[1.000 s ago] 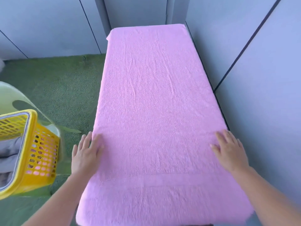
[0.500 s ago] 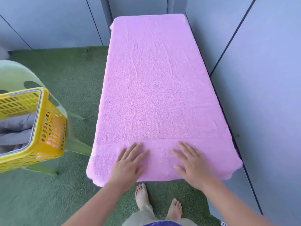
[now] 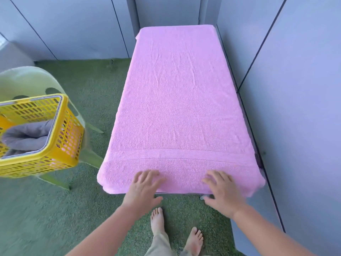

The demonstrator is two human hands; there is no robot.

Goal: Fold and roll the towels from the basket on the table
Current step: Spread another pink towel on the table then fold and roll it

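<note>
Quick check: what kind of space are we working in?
Probably a small makeshift laundry corner, maybe a balcony: green artificial turf, grey panel walls, and a yellow basket of towels on a plastic chair.

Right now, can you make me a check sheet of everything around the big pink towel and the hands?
Surface: hidden under the pink towel, which is spread flat with a few light creases; its near end droops over the edge.
Job's things: the yellow basket holds a grey towel; something pink shows through its holes, cannot tell what.
Clutter: nothing seen.
Hands: left hand and right hand are both open, fingers spread on the pink towel's near end, holding nothing.
Cables: nothing seen.
Surroundings: pale green chair under the basket, green carpet floor, grey panel walls close on the right and behind, the person's bare feet below.
</note>
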